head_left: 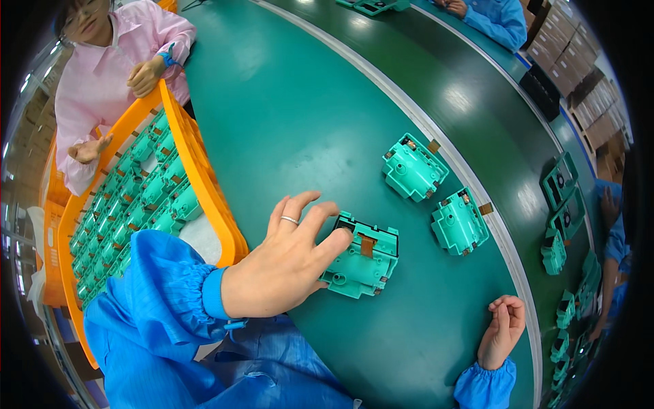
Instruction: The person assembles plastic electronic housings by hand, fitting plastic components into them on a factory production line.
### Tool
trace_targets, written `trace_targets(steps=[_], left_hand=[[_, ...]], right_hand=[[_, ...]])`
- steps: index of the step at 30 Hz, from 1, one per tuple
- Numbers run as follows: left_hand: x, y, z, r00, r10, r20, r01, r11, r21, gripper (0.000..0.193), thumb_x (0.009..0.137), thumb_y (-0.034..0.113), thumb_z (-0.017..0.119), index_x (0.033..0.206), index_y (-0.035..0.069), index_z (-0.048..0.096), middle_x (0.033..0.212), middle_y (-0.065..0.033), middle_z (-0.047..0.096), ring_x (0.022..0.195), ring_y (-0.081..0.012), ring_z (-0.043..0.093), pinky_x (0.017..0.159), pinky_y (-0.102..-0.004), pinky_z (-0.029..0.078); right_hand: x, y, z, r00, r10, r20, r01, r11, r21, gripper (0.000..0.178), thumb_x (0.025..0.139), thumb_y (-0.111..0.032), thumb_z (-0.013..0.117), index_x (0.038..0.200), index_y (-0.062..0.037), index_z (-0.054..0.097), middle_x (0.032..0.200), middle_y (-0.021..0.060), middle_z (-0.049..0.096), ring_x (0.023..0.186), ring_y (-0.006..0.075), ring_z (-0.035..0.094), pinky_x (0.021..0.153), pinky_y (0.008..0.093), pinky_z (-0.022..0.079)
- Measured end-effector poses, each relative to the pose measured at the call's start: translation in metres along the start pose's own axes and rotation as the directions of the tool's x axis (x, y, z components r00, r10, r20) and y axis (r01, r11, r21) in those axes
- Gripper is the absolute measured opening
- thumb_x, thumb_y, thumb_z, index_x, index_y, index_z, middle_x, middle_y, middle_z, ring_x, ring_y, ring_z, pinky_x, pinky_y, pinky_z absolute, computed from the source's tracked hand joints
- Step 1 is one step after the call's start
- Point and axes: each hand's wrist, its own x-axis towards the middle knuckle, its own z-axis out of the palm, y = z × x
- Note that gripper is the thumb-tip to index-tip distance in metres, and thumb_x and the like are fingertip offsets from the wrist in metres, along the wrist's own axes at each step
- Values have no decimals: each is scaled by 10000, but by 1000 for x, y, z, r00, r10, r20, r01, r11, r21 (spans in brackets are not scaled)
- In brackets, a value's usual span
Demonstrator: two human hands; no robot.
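A turquoise plastic housing [368,262] with a brown flex strip on its top lies on the green worktable in front of me. My left hand [286,249], with a ring on one finger, reaches over its left end. Index finger and thumb grip that end, while the other fingers are raised and apart. Farther right rests my right hand [503,330], palm side showing, fingers curled in against the thumb; nothing shows in it. Two similar housings, one farther off [414,167] and one nearer [460,221], lie beside the pale rail, each with a brown strip sticking out.
At my left stands an orange crate [204,177] filled with rows of turquoise housings. A person in pink [129,41] is behind it. Beyond the pale rail [436,129] runs a dark green conveyor [470,102]; turquoise parts [565,198] lie along its right side. People in blue sit across.
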Motion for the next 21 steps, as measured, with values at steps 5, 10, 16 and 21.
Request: trace_targets(steps=[5, 10, 16, 21], left_hand=[[-2, -2, -1, 1000, 15, 8, -15, 999, 28, 633, 494, 66, 773, 1029, 66, 433, 1138, -167, 352, 1118, -438, 292, 903, -501, 313], [-4, -3, 0, 1000, 13, -22, -12, 1000, 28, 652, 478, 45, 772, 1035, 72, 433, 1146, -172, 342, 1118, -438, 292, 903, -502, 314], [-2, -3, 1, 999, -41, -14, 42, 998, 55, 719, 471, 50, 777, 1086, 67, 405, 1165, -183, 329, 1128, -424, 293, 919, -489, 301], [-5, -3, 0, 999, -48, -2, 48, 999, 7, 781, 460, 90, 797, 1118, 67, 378, 1177, -187, 325, 1138, -423, 283, 927, -489, 295]], right_hand=[[-1, 3, 2, 1000, -16, 12, 16, 1000, 2, 43, 835, -45, 500, 865, -15, 495, 803, 71, 511, 736, 133, 481, 697, 247, 395], [-3, 4, 1, 999, -36, 27, 36, 999, -12, 41, 836, -44, 495, 863, -14, 493, 802, 72, 512, 734, 133, 478, 695, 246, 395], [-3, 3, 1, 1000, -17, 4, 17, 1000, -16, 36, 840, -42, 487, 863, -15, 492, 803, 69, 507, 738, 131, 476, 698, 246, 395], [-5, 2, -1, 999, -27, 22, 27, 1000, -6, 36, 847, -44, 484, 866, -15, 493, 811, 69, 507, 738, 128, 476, 703, 247, 395]])
